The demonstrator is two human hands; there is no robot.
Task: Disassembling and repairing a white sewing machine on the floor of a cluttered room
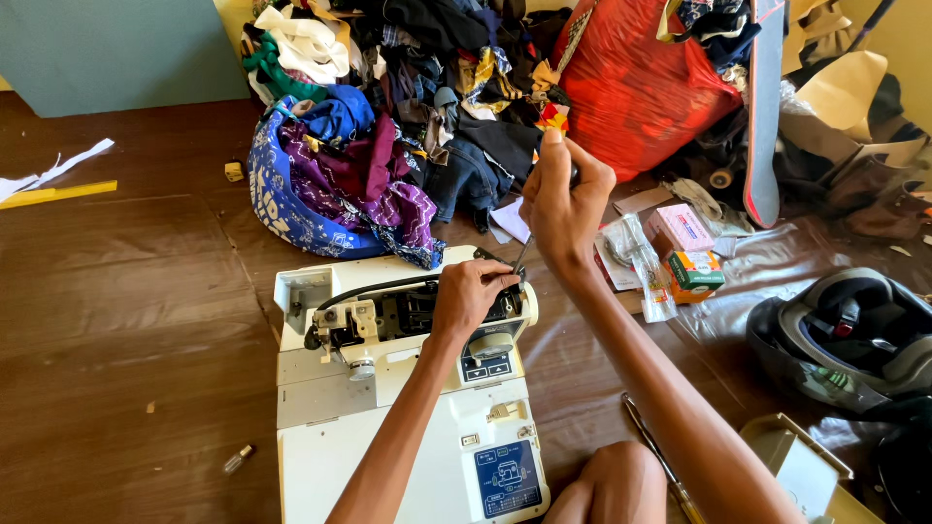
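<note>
Right hand (566, 199) raised above the machine, grip pressed together around the handle of a screwdriver (524, 250), shaft slanting down into the opened top. Left hand (469, 296) lower, fingers pinched together at the point where the tip meets the mechanism, steadying it against the exposed dark works. Sewing machine (408, 388) lying on the wooden floor (126, 311), white, cover off, near the middle of the floor's near edge, with a knee just beside its right side.

Best done, by the look of it, with the shaft kept in line with the screw, firm downward pressure before any turn, and the left fingers kept close to the tip so that it cannot slip out of the slot and a loosened screw cannot drop into the works.

Further out: a second long tool (655, 456) on the floor to the right, small boxes (684, 247) and a helmet (854, 335) beyond, a heap of clothes (388, 126) and a red bag (636, 87) along the far edge, a small part (238, 458) lying loose to the left.
</note>
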